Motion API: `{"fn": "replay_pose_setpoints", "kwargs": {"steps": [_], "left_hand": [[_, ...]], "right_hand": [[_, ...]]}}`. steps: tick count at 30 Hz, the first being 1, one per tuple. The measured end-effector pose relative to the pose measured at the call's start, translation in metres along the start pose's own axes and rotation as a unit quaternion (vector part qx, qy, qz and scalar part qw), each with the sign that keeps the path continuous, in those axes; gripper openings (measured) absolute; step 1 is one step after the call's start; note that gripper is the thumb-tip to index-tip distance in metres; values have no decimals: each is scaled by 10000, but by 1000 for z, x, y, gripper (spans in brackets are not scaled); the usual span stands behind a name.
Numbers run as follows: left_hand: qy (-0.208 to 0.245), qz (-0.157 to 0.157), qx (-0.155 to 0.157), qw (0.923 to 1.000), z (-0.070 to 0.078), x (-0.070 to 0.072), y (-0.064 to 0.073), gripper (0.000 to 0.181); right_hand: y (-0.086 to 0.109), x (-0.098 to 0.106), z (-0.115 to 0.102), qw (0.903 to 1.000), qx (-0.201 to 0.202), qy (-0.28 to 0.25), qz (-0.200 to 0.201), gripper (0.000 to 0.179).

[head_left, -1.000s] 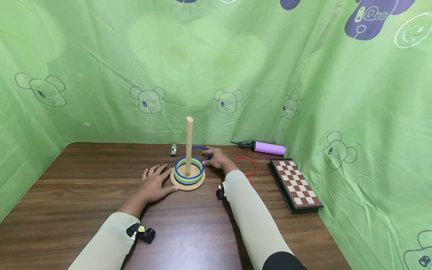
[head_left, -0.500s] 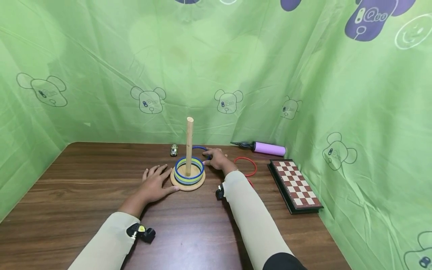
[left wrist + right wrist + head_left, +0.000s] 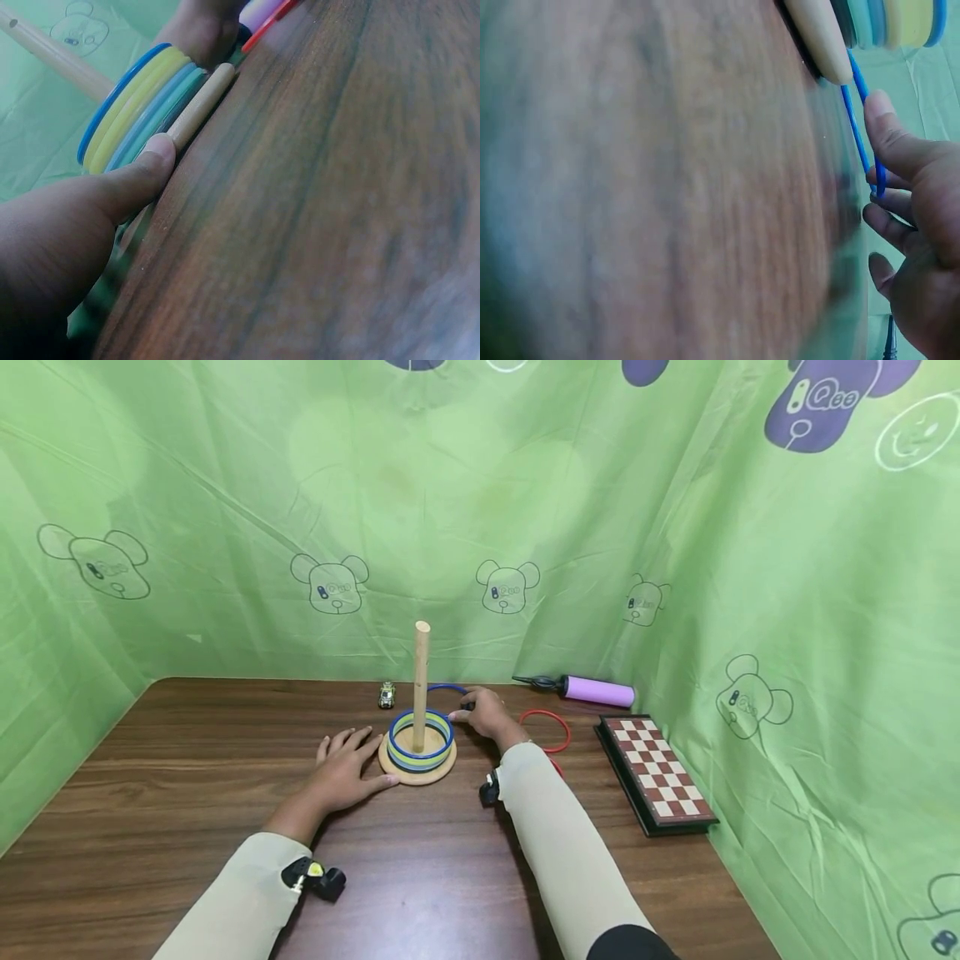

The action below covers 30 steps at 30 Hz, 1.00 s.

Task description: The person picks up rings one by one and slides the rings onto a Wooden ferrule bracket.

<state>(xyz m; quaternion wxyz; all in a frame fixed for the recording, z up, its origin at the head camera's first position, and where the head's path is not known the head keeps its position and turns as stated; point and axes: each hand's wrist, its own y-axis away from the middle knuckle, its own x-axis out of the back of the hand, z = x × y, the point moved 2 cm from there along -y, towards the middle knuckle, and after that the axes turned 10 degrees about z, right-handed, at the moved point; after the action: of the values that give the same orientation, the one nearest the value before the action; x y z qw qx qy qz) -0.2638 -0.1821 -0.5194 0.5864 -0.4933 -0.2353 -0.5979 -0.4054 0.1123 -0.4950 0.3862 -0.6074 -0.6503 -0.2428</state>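
Note:
A wooden peg [image 3: 422,685] stands upright on a round wooden base [image 3: 417,779]. Several stacked rings [image 3: 124,120] in blue, yellow, light blue, green and a dark colour encircle its foot. My left hand [image 3: 345,777] lies at the base's left side, fingers spread, with the thumb touching its rim. Behind the base, to the right, my right hand [image 3: 483,712] pinches another blue ring [image 3: 855,124] between thumb and fingers. That ring looks slightly tilted in the right wrist view, and the base and hand cover part of it in the head view.
At least one red ring [image 3: 567,735] lies right of my right hand, partly behind the forearm. A purple hand pump [image 3: 597,690] is at the back, and a chessboard box [image 3: 660,768] at the right. A toy car [image 3: 386,695] sits near the green curtain [image 3: 420,527].
My right hand's fingers have drawn in around the blue ring, whose visible edge has shifted slightly right. The left hand and the stacked rings have not moved.

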Motion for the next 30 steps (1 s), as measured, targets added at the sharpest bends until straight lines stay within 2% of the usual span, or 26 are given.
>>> {"fn": "replay_pose_setpoints", "kwargs": {"steps": [13, 18, 25, 30], "left_hand": [[24, 31, -3, 10000, -2, -3, 0, 99], [38, 9, 6, 10000, -2, -2, 0, 99], [12, 15, 16, 10000, -2, -2, 1, 99], [-5, 10, 18, 10000, -1, -2, 0, 99]], "right_hand": [[8, 14, 6, 9962, -114, -619, 604, 55], [12, 18, 6, 9915, -144, -886, 941, 55], [18, 26, 1, 9798, -404, -1429, 1336, 48], [22, 32, -4, 9789, -403, -1368, 1465, 46]]}}
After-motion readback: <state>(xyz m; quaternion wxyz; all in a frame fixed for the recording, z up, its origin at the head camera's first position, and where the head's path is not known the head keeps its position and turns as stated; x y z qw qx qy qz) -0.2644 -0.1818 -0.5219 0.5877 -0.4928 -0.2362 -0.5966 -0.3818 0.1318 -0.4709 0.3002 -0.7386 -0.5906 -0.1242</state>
